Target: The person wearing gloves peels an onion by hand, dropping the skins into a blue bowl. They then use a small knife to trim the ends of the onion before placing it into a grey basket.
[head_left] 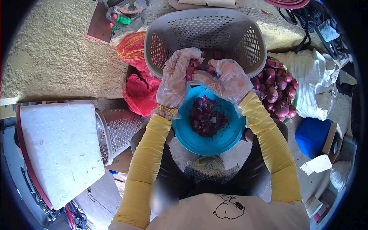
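Both my hands wear clear plastic gloves and work close together over the near rim of a grey plastic basket [207, 17]. My left hand [177, 74] is closed around a red onion [192, 69]. Beside it, my right hand [232, 79] has its fingers curled, with the thumb reaching toward that onion. A purplish bit shows at its fingertips, but I cannot tell what it grips. Below them sits a turquoise basin [182, 134] with dark red onion skins [207, 117] inside. A few red onions [218, 55] lie in the basket behind my hands.
Right of the basket is a heaped pile of red onions [278, 92], beside a white sack [316, 84]. A red mesh bag [143, 94] lies left. A white board [61, 149] stands near another basket [122, 128]. A blue container [312, 136] is at right.
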Demonstrator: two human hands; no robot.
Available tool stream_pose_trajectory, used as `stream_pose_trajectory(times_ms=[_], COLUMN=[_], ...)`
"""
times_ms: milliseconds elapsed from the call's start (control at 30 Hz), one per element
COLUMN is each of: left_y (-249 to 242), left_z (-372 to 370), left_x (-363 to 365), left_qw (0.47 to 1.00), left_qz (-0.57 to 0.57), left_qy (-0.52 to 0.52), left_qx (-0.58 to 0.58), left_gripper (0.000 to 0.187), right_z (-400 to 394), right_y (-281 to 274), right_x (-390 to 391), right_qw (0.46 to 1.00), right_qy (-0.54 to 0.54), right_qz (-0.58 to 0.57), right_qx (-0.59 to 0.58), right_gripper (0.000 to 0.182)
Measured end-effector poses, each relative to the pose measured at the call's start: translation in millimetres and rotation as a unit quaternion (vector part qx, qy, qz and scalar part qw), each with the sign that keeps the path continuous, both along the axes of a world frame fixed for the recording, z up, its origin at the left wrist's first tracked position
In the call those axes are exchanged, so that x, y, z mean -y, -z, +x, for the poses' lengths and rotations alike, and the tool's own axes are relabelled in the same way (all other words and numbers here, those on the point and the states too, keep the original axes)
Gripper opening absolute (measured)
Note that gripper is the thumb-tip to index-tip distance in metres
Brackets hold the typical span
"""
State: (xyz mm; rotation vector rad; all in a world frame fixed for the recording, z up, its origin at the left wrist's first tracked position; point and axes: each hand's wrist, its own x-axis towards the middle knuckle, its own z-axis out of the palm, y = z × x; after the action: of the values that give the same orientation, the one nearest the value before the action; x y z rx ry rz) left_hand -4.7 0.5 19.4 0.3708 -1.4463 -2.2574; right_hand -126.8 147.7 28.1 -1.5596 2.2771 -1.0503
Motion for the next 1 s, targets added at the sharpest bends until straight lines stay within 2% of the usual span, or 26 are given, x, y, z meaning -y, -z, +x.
stream_pose_trajectory(times_ms=[133, 200, 333, 433, 533, 633, 700, 800, 867, 933, 1000], left_y=[0.3, 2.1, 4.1, 4.4, 3.3, 1.7, 3.4, 7.4, 4.7, 5.9, 8.0], left_z=[-0.5, -0.9, -0.4, 0.0, -2.1, -1.7, -0.9, -0.1, 1.4, 1.8, 2.5], left_x=[-0.2, 0.6, 0.8, 1.5, -3.5, -5.5, -3.0, 1.6, -0.2, -0.3, 0.5], left_qw=[1.000, 1.000, 1.000, 1.000, 1.000, 1.000, 1.000, 0.999, 0.998, 0.998, 0.998], left_qz=[-0.010, -0.011, -0.005, -0.014, -0.022, -0.018, -0.014, -0.027, 0.035, 0.047, 0.059], left_qy=[0.001, 0.003, 0.003, 0.010, 0.001, -0.009, -0.004, 0.025, 0.039, 0.037, 0.034], left_qx=[-0.017, -0.022, -0.012, -0.017, -0.022, -0.017, -0.015, -0.031, -0.028, -0.020, -0.012], left_gripper=[0.027, 0.027, 0.029, 0.031, 0.030, 0.030, 0.030, 0.032, 0.032, 0.031, 0.031], right_z=[-0.1, 1.5, -0.3, 0.8, 2.0, 2.1, 3.1, 3.4, 2.2, 2.5, 3.2], right_y=[0.7, -3.7, 5.6, 4.7, 0.3, -3.1, -5.5, -9.9, -6.9, -2.4, 3.1], right_x=[-0.2, 0.5, 1.7, 2.8, 1.8, 1.6, 1.8, 1.5, 2.4, 2.8, 2.0], right_qw=[1.000, 0.997, 0.999, 0.998, 0.999, 0.998, 0.991, 0.991, 0.994, 0.995, 0.999], right_qy=[-0.005, 0.005, -0.002, -0.004, 0.005, -0.002, -0.001, -0.012, -0.021, -0.030, -0.030], right_qz=[-0.012, 0.012, -0.025, -0.022, -0.008, 0.016, 0.039, 0.039, 0.027, 0.015, -0.007], right_qx=[0.013, 0.073, 0.043, 0.051, 0.049, 0.067, 0.127, 0.127, 0.109, 0.091, 0.018], right_gripper=[0.055, 0.055, 0.056, 0.050, 0.051, 0.059, 0.060, 0.061, 0.061, 0.062, 0.062])
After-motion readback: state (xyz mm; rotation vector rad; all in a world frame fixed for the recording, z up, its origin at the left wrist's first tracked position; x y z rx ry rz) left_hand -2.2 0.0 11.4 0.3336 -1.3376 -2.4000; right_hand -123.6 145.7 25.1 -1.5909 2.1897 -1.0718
